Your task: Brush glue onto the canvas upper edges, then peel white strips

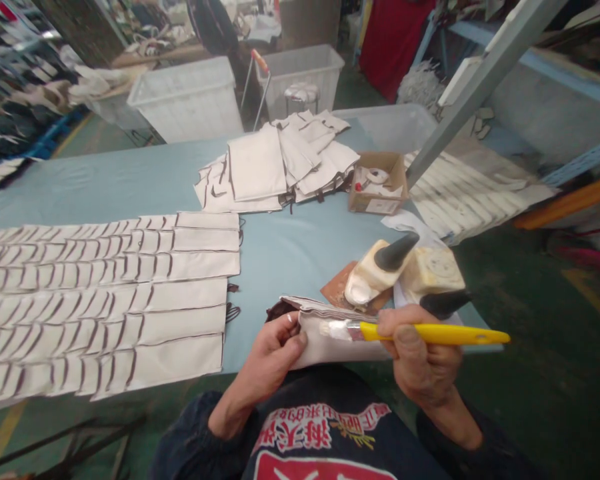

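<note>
My left hand [273,353] pinches the left end of a stack of white fabric pieces [325,353] with dark edging, held at the table's front edge. In my right hand [423,357] is a paintbrush [437,333] with a yellow handle, lying almost level. Its bristles, coated in white paste, point left and are at the stack's upper face; whether they touch it I cannot tell. Just beyond stands a cream plastic container [364,277] with a black nozzle and white stuff at its mouth. A second such container [435,270] is beside it, partly behind my right hand.
Rows of overlapping dark-edged white pieces [180,320] cover the left of the blue table [275,243]. A loose pile of white pieces [257,163] and a cardboard box [377,203] with tape rolls lie at the back. A grey metal post [460,117] slants up at right; white bins [187,100] stand beyond.
</note>
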`<state>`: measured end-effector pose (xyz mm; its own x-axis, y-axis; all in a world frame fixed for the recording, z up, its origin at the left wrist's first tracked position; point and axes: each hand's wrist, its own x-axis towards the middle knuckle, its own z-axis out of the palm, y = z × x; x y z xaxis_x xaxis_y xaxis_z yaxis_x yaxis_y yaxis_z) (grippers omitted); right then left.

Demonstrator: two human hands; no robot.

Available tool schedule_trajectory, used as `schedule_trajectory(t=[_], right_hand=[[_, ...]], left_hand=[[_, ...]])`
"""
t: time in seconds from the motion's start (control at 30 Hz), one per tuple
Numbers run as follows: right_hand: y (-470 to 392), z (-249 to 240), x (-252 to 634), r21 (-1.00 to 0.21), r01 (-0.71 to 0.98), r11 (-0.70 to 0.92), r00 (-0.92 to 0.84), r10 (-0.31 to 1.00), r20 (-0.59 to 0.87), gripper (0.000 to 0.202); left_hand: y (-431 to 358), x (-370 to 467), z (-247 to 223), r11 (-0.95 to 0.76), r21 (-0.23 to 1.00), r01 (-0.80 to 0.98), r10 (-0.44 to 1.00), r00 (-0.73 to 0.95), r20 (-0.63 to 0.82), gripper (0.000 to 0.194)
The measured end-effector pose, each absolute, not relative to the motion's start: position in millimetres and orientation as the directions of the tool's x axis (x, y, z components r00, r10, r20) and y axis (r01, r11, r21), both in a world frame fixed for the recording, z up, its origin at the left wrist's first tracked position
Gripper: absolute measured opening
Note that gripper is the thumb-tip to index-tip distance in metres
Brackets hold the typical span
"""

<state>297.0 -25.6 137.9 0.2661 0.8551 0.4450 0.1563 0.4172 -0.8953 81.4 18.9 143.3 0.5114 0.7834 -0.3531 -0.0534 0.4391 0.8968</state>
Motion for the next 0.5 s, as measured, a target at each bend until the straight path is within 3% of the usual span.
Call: schedule_trajectory(t=[0.13, 0.27, 0.5], right_hand=[[-6, 138, 289, -0.825, 0.341, 0.451, 0.18, 0.83, 0.528, 0.023], [6, 134, 281, -0.728, 0.471, 0.498, 0.139, 0.773, 0.619, 0.027], [-7, 124, 283, -0.866, 0.227, 0.445, 0.281, 0.821, 0.496, 0.021]], left_hand=[[17, 84, 143, 0.584, 0.803, -0.12, 0.702, 0.572, -0.424, 0.038], [15, 85, 141, 0.625, 0.764, -0.16, 0.695, 0.558, -0.452, 0.039], [14, 81, 134, 0.649, 0.74, -0.179, 0.691, 0.546, -0.474, 0.042]])
